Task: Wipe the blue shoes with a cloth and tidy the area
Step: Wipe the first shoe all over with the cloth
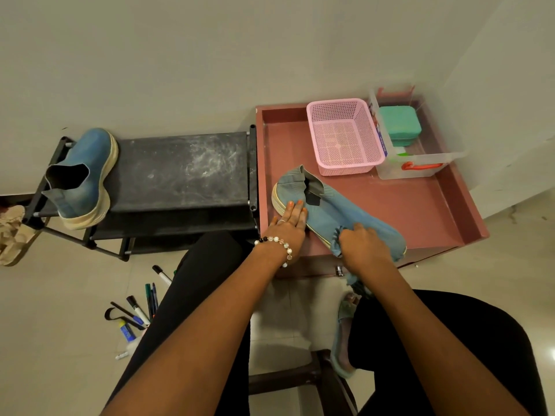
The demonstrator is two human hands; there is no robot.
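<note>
Nearest the viewer, two bare forearms reach forward over black-clad knees, and a dark stool shows between the legs. Down to the left of the left arm, a scatter of pens and markers lies on the pale floor; below the right arm a teal slipper sits on the floor. The left hand, with a beaded bracelet at its wrist, lies flat with straight fingers pressing on the side and sole edge of a blue shoe that lies on its side on the pink tray-like tabletop. The right hand is curled around a blue-grey cloth, bunched against the toe end of that shoe; a tail of the cloth hangs down past the table's front edge beneath the wrist. Just beyond the hands, toward the wall, a pink mesh basket stands on the tabletop, and touching its right side is a clear plastic box with a red handle, holding a green sponge-like block. Well to the left of the left hand, a dark shoe rack with a scuffed top shelf stands against the wall, and the second blue shoe lies tipped on its side at the rack's far left end. Left of that, a beige sandal rests on the floor at the frame's edge.
</note>
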